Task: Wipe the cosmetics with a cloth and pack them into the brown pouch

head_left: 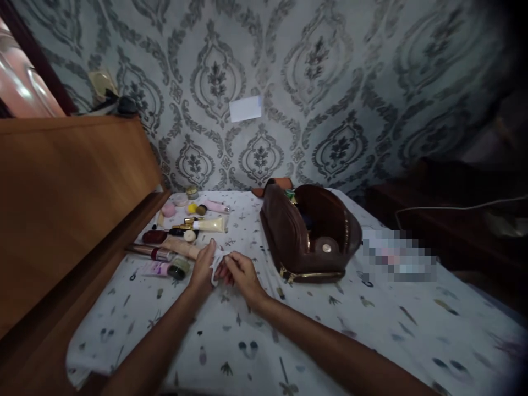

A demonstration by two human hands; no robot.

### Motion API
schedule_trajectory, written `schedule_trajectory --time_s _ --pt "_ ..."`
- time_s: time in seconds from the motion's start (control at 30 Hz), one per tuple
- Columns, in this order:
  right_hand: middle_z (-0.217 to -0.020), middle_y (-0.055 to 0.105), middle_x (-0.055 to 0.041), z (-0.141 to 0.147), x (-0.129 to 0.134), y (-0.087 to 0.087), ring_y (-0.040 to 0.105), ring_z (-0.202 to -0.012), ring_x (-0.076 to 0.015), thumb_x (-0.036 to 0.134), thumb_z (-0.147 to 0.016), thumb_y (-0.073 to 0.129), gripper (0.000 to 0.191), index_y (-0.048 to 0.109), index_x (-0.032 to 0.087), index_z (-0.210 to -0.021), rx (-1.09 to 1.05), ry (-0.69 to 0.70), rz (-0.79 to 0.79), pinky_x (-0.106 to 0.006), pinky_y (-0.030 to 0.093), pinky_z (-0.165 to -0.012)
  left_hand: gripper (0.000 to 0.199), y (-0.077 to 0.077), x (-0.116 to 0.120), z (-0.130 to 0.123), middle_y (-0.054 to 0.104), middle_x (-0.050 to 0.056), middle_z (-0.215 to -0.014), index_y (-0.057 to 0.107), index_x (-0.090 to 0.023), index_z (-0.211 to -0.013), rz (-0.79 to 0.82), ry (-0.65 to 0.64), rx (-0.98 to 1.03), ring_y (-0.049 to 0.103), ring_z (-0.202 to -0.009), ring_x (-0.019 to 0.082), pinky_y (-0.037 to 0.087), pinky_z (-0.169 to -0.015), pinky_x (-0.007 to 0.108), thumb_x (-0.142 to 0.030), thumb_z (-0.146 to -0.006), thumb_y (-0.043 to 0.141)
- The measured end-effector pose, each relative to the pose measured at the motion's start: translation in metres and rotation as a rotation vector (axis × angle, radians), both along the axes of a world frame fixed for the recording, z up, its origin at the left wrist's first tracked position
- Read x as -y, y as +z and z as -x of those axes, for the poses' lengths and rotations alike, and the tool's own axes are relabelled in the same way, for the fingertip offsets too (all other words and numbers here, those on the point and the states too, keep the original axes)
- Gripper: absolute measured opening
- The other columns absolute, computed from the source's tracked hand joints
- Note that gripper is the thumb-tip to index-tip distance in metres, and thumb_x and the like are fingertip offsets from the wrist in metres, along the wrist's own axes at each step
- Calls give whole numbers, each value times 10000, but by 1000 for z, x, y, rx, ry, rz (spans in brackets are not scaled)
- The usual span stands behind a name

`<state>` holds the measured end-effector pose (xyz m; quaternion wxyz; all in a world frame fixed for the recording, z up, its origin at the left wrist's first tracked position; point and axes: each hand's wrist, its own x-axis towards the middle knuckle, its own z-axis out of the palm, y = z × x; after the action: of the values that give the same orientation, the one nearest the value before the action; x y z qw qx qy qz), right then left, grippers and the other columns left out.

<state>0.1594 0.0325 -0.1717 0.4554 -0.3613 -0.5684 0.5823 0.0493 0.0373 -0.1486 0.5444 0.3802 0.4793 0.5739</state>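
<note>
Between my hands is a small white item (216, 266), perhaps a tissue or cloth. My left hand (203, 268) holds its left side, with the thumb pointing up. The fingers of my right hand (242, 276) pinch its right edge. Just left of my hands lie a beige tube (181, 247), a dark-lidded jar (179, 267) and a pink-purple tube (157, 268). To the right of my hands stands an open brown bag (284, 236) with gold zippers.
Behind lie a cream tube (209, 224), a pink tube (216, 207) and several other cosmetics. A wooden board (74, 203) rises at the left. A blurred-out item (400, 258) lies right of the bag, on the patterned cloth (305, 330).
</note>
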Motion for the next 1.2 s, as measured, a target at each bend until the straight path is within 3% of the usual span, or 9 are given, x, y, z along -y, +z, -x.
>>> schedule_trajectory --time_s 0.2,0.4,0.57,0.83,0.97,1.1,1.2 --pt "-629 619 -6 3 -8 -12 544 -481 -129 511 -884 479 335 497 215 -728 -3 -49 20 -230 414 -468 641 2 0 3 425 -55 -363 473 -203 -583 -48 -53 -60 350 -289 80 257 -310 211 -826 -707 554" --pt "-567 573 9 -1 -7 -12 536 -472 -147 583 -819 515 377 497 227 -697 0 -72 31 -263 429 -471 479 -6 0 5 461 -73 -480 482 -203 -693 -150 -66 -169 429 -422 84 348 -427 197 -637 -748 679" --pt "-565 577 23 1 -7 -11 518 -453 -132 594 -801 521 382 475 222 -724 -49 -107 39 -248 399 -452 327 -6 -2 6 465 -77 -572 499 -202 -773 -224 -36 -292 430 -497 85 379 -496 197 -495 -818 636" --pt "-521 561 35 1 -6 -10 527 -426 -141 635 -752 598 431 508 214 -780 -118 -107 84 -239 377 -422 155 3 -14 15 570 -24 -722 590 -189 -858 -320 -50 -508 533 -672 143 463 -655 249 -336 -817 569" --pt "-549 594 21 0 -6 -7 527 -429 -136 662 -729 626 499 565 188 -874 -144 -106 125 -236 371 -425 219 2 -43 34 670 12 -861 659 -189 -951 -344 -7 -641 604 -869 198 490 -844 316 -185 -750 572" --pt "-572 608 13 -1 -6 -6 524 -434 -121 718 -711 626 585 579 168 -906 -151 -99 149 -224 356 -428 258 10 -95 70 706 40 -1019 683 -175 -975 -302 93 -758 616 -1045 224 469 -984 367 -100 -753 575" --pt "-586 607 14 -2 -4 -6 525 -454 -109 741 -726 612 611 583 160 -917 -155 -78 164 -215 360 -443 220 23 -143 103 685 71 -1105 657 -151 -1079 -209 175 -839 637 -1037 224 521 -927 401 -191 -867 616"
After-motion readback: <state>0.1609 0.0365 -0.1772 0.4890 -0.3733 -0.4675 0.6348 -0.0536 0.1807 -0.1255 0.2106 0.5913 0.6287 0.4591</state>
